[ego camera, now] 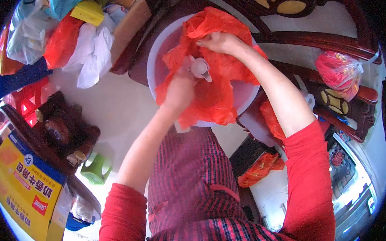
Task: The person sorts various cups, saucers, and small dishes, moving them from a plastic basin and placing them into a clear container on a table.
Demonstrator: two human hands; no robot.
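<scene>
A whitish plastic basin sits before me with a crumpled red plastic bag spread across it and over its rim. My right hand grips the upper part of the bag, with bag folds around the fingers. Blurred by motion, my left hand is at the left of the bag's middle. Close beside its fingers is a small whitish vessel with a round top and a pointed lip or handle. Whether the left fingers hold the vessel, the bag or nothing is hidden by the blur.
Filled plastic bags crowd the upper left. A yellow carton bearing writing stands at lower left, near a green plastic stool. Dark carved wooden seating runs along the right, with a tied clear bag of red contents.
</scene>
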